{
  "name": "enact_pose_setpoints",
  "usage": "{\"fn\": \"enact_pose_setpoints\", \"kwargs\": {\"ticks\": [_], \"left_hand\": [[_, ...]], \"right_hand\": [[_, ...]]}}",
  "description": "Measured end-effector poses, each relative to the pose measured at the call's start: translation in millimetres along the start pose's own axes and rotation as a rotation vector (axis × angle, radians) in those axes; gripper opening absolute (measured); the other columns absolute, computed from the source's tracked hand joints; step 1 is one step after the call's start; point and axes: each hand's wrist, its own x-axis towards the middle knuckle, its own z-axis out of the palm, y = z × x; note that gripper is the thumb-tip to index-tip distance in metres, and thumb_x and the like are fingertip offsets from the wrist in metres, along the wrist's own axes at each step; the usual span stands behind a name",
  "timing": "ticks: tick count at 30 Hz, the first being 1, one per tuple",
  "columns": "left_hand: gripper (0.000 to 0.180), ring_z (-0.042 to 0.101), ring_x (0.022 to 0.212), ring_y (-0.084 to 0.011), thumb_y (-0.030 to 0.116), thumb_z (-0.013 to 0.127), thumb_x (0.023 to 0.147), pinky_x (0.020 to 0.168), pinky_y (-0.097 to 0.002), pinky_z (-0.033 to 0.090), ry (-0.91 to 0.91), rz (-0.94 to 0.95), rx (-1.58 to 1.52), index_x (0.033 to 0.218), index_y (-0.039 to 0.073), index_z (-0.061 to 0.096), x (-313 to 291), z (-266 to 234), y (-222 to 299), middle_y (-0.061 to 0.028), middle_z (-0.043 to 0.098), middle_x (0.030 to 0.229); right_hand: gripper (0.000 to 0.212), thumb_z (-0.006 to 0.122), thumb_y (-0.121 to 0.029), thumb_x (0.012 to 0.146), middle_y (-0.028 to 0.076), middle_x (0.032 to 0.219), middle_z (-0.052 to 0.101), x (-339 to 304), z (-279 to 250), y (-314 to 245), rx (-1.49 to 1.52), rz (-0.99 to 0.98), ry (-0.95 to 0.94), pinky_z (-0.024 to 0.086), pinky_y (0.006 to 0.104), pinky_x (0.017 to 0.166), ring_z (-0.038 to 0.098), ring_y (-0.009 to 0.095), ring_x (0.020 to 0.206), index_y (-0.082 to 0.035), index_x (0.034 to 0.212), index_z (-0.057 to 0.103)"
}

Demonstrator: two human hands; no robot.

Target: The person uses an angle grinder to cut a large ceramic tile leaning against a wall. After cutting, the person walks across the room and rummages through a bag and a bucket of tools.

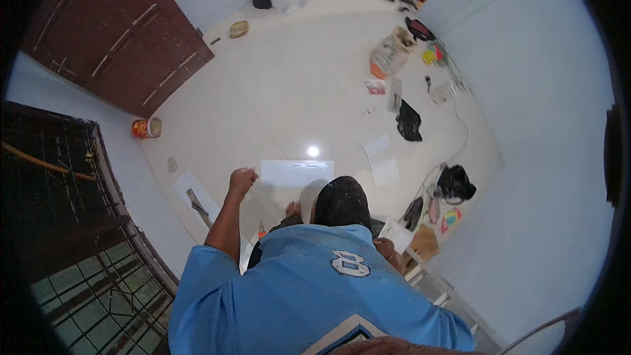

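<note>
My left hand (243, 180) is raised to the left of my body, its fingers curled closed; whatever it may hold is too small or hidden to make out. Just to its right, a long white panel (296, 173) lies on the tiled floor. Most of my right hand (386, 248) is covered by my blue sleeve and body, and its fingers do not show. It is beside a white sheet-like piece (398, 235) at my right.
A ladder-like metal frame (442, 299) stands at lower right. Black bags (455, 183), a cable and a torn sack (390, 56) lie along the right wall. An orange can (146, 128) is near the brown door (118, 33). Left of me lies a white strip (195, 192) bearing a tool.
</note>
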Motion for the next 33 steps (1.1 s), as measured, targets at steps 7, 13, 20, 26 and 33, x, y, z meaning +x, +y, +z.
{"fn": "enact_pose_setpoints", "kwargs": {"ticks": [7,13,20,26,33], "left_hand": [[0.042,0.070,0.080,-0.0292,0.041,0.056,0.104,0.077,-0.0472,0.054,-0.354,0.431,0.649,0.094,0.005,0.075,146.8,53.5,106.5,-0.0133,0.075,0.085],[0.029,0.071,0.080,-0.0225,0.030,0.061,0.104,0.068,-0.0401,0.056,-0.710,0.187,0.676,0.096,0.004,0.073,271.7,88.5,220.0,-0.0102,0.075,0.089],[0.030,0.073,0.083,-0.0263,0.025,0.063,0.102,0.077,-0.0401,0.061,-0.103,-0.366,-0.159,0.116,0.000,0.072,421.0,29.1,365.3,-0.0127,0.076,0.096],[0.034,0.075,0.089,-0.0334,0.027,0.054,0.107,0.081,-0.0475,0.059,-0.429,0.360,0.944,0.121,0.008,0.078,662.1,40.3,411.5,-0.0140,0.079,0.101],[0.055,0.073,0.094,-0.0326,0.048,0.045,0.112,0.083,-0.0467,0.058,-0.543,-0.219,0.311,0.120,0.004,0.076,891.4,104.3,625.7,-0.0165,0.077,0.108]], "right_hand": [[0.022,0.063,-0.023,0.094,0.013,0.094,0.077,180.0,18.1,-128.3,-0.562,0.157,-0.064,0.061,0.0495,0.074,0.074,0.032,0.086,-0.006,0.100,0.076],[0.023,0.063,-0.023,0.090,0.016,0.085,0.077,383.4,-46.9,-298.5,-1.118,-0.130,-0.205,0.060,0.0515,0.073,0.075,0.037,0.078,-0.007,0.084,0.079],[0.033,0.065,-0.034,0.091,0.021,0.099,0.077,584.5,-36.9,-750.7,-0.485,-0.321,0.186,0.058,0.0492,0.088,0.074,0.038,0.096,-0.004,0.095,0.077],[0.037,0.065,-0.038,0.092,0.023,0.104,0.077,737.0,-53.8,-912.5,-0.656,-0.346,0.294,0.057,0.0528,0.090,0.072,0.045,0.102,-0.004,0.098,0.078],[0.019,0.077,-0.025,0.082,0.016,0.089,0.080,809.7,-70.9,-840.5,-0.992,0.036,-0.228,0.061,0.0496,0.072,0.077,0.034,0.080,-0.007,0.085,0.081]]}}
